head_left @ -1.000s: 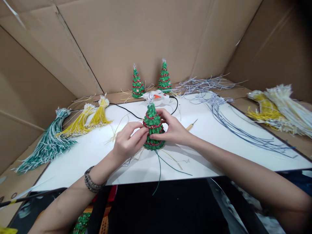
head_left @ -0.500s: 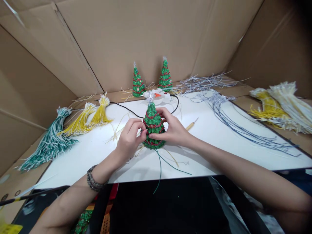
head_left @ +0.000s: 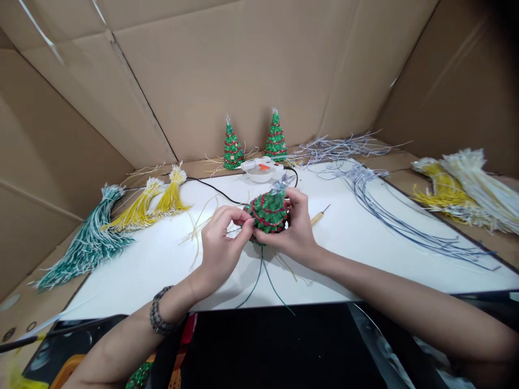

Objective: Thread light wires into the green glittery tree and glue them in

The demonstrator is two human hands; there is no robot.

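In front of me a small beaded green Christmas tree (head_left: 268, 209), with red garland and a clear top ornament, leans back and to the right. My right hand (head_left: 298, 231) is closed around its right side, the thumb across the front. Thumb and forefinger of my left hand (head_left: 223, 233) pinch together at the tree's left side. A thin strand shows by those fingertips, but what exactly they grip is too small to make out. Two green strands (head_left: 263, 265) trail from the tree's base toward the table's front edge. An awl (head_left: 317, 218) with a wooden handle lies just beyond my right hand.
Two finished-looking trees (head_left: 233, 148) (head_left: 275, 140) stand at the back, behind a white glue gun (head_left: 261, 168) with a black cord. Teal (head_left: 89, 237) and yellow (head_left: 172, 194) strand bundles lie left. Clear-grey strands (head_left: 373, 202) and yellow-white bundles (head_left: 450, 189) lie right. Cardboard walls (head_left: 259, 70) surround the white board (head_left: 154, 275).
The tree has tipped from upright to leaning back and right, its top nearer my right hand. The two green strands have swung left, and the view has shifted slightly.
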